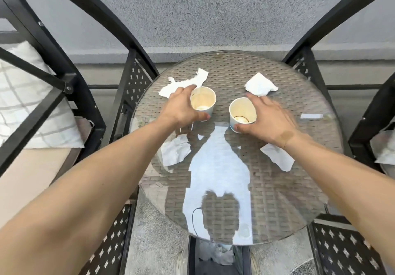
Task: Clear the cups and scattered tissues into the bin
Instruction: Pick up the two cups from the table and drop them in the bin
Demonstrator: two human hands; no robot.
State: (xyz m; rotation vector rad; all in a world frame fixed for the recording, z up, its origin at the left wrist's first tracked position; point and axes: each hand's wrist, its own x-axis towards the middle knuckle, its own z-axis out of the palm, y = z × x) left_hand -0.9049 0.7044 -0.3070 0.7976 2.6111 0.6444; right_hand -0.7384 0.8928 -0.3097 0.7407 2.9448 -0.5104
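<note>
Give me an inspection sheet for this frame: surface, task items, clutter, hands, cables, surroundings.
Surface: round glass-topped wicker table, reflective, some smudges.
Task items: two empty stained paper cups, left cup and right cup, upright; four tissues: far left tissue, far right tissue, near left tissue, near right tissue. No bin identifiable.
Clutter: nothing seen.
Hands: left hand wrapped around left cup; right hand blurred, closing on right cup.
Cables: nothing seen.
Surroundings: black metal chairs both sides, cushion at left, grey textured wall.
</note>
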